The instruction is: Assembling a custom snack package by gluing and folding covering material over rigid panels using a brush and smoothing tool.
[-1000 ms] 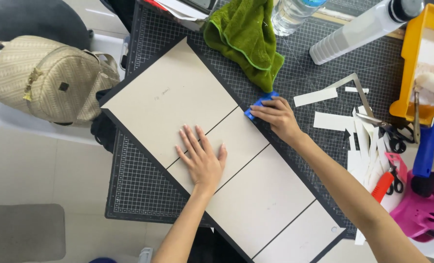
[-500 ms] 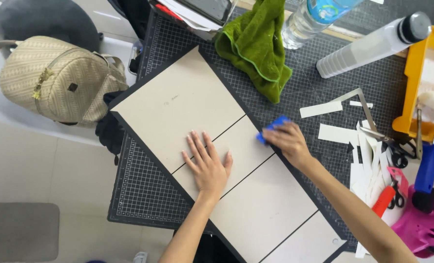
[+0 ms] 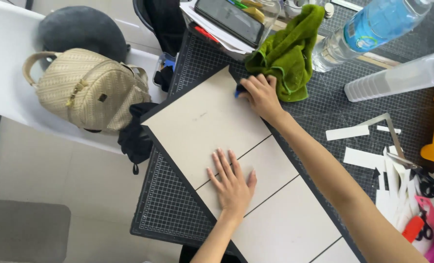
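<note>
Right hand (image 3: 260, 95) curled tight around small blue tool (image 3: 237, 91), mostly hidden in the fist, at far corner of grey board (image 3: 212, 122), just beside green towel (image 3: 287, 51). Left hand (image 3: 232, 182) spread flat, fingers fanned, palm pressed on board near the first scored line, toward its near half. Board lay on black gridded cutting mat (image 3: 170, 204) on bench, long axis running diagonal from far-left corner down to near-right edge of view, three thin lines crossing it widthwise. Far short edge pointed toward towel and stack with dark phone (image 3: 229, 19); near end ran out of frame. Tool type not clear, only blue tip seen at board's right long edge.

Judged best done thus: keep flat hand heavy and well off the tool's path, hold board from pivoting on mat, run tool along edge in one steady pass, wrist low.

Beige woven backpack (image 3: 87, 90) on white chair, left of board, apart. Clear water bottle (image 3: 360, 34) and white bottle (image 3: 397, 78) right of board's far end. Paper strips and scissors (image 3: 429, 180) right of board, well apart.
</note>
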